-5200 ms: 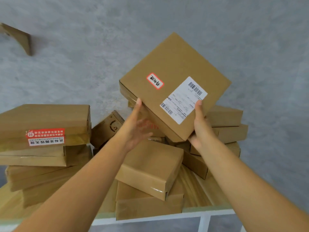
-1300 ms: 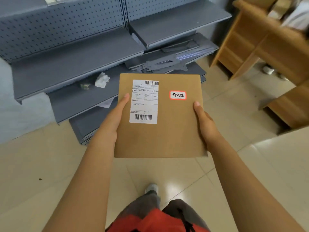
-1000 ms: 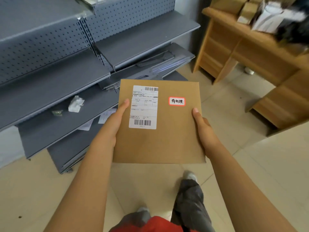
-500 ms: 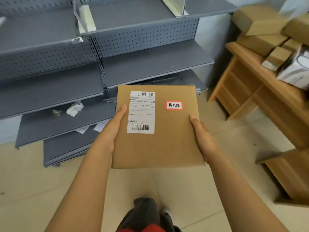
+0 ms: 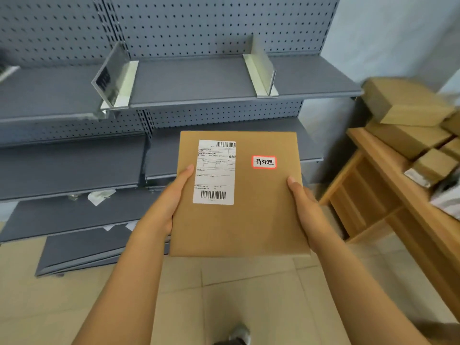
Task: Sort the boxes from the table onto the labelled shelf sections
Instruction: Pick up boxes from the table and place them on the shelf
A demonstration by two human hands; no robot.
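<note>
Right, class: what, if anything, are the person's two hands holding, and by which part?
A flat brown cardboard box with a white shipping label. The left hand grips its left edge, the right hand its right edge, thumbs on top.

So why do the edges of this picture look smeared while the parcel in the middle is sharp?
Head view: the box held in the left hand and right hand is crisp, its red-bordered sticker readable; the stacked boxes at the right edge and the shelf at far left are motion-blurred, and the wide lens bends straight lines outward.
</note>
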